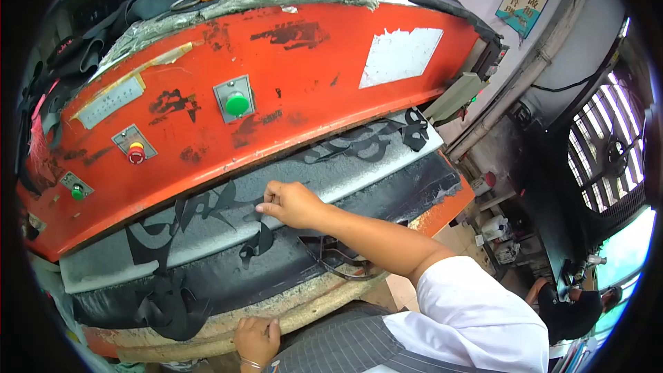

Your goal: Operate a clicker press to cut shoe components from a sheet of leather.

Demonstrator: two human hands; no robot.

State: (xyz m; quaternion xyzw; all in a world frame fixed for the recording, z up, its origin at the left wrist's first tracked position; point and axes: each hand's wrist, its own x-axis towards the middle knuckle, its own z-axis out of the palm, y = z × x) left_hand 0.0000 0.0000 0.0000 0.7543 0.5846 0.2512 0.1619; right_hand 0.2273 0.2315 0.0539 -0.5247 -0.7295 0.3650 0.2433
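My right hand point(289, 205) reaches over the pale cutting board point(90, 273) of a red press, its fingers curled and thumb tip near the index finger. Whatever it may pinch is too small to make out. Just below its fingertips, a black scrap point(256, 243) hangs over the board's front edge. More thin black cut-out scraps point(153, 238) lie on the board's left part, with others point(362, 145) at its right. My left hand point(257, 340) is closed by the press's front edge; its grip is partly hidden. A curved metal cutting die point(340, 257) lies under my right forearm.
The red press front point(297, 62) rises behind the board, bearing a large green button point(237, 103) and a red button point(136, 153). A bunch of black scraps point(176, 311) droops over the near left edge. Another person point(570, 311) is at far right.
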